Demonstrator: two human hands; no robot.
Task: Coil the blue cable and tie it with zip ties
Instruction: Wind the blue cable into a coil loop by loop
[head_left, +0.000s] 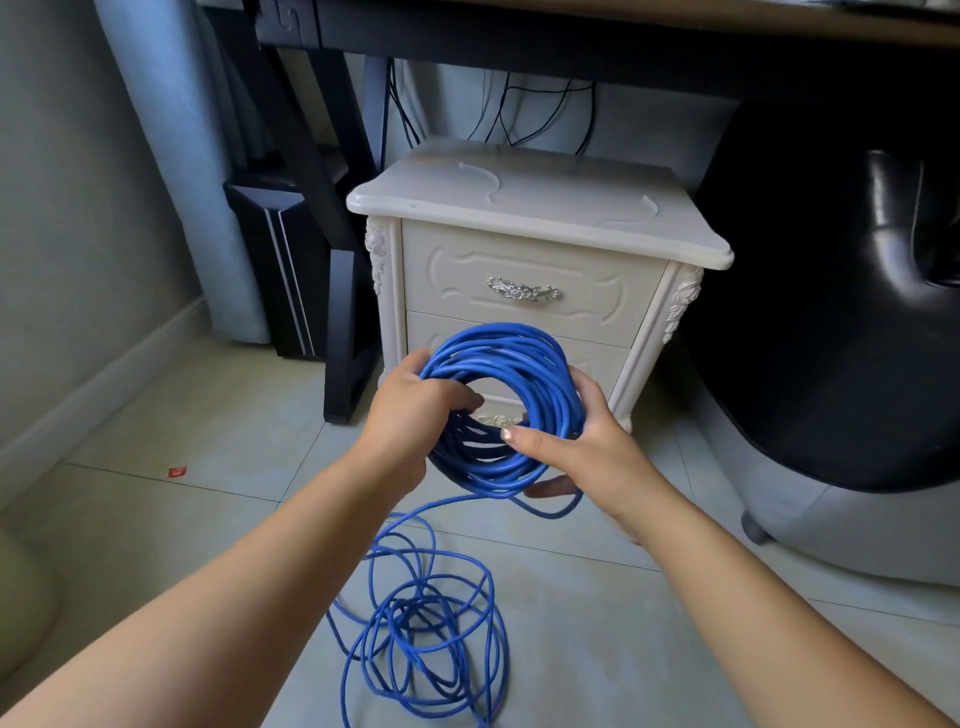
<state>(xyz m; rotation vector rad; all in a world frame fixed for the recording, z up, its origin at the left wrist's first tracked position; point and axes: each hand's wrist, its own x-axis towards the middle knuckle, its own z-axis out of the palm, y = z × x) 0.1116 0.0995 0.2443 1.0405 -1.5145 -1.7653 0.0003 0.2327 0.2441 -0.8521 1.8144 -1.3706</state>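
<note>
- The pale tiled floor (208, 499) is carrying everything here.
- Loose loops of the blue cable (421, 623) are lying tangled on the tiles in the foreground.
- A small red scrap (177, 472) is lying on the tiles to the left, well apart from the loops.
- A white nightstand (519, 291) is standing on the floor beyond the loops, and two pale curved zip ties (496, 179) are lying on its top.
- A black desk leg (345, 384) is standing just beside the nightstand on its left, with a black computer tower (280, 291) behind it.
</note>
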